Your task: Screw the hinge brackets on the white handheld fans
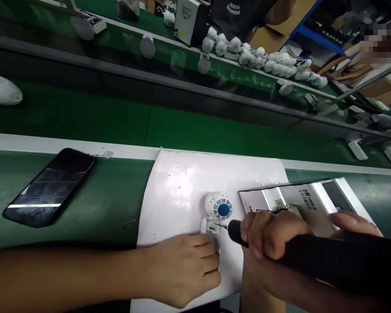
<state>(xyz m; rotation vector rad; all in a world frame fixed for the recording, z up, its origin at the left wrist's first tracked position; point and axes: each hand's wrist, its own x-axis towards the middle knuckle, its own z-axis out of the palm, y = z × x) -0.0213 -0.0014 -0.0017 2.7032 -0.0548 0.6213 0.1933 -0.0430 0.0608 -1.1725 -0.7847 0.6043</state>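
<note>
A small white handheld fan [219, 206] with a blue hub lies on a white sheet [179, 187]. My left hand [185, 267] is closed around the fan's handle [211, 228] from the near left and presses it down on the sheet. In my right hand [276, 230] is a black electric screwdriver [236, 232], the fingers wrapped round its body. Its thin bit points left at the handle, just below the fan head; whether the tip touches it, I cannot tell. My left fingers and palm hide the lower part of the handle.
A silver screw feeder box [316, 202] stands just beyond my right hand. At left, a black phone [50, 187] lies on the green table. Further off, a green conveyor [117, 113] crosses the view, with several white fans [247, 54] on the ledge behind it. A person [241, 17] is opposite.
</note>
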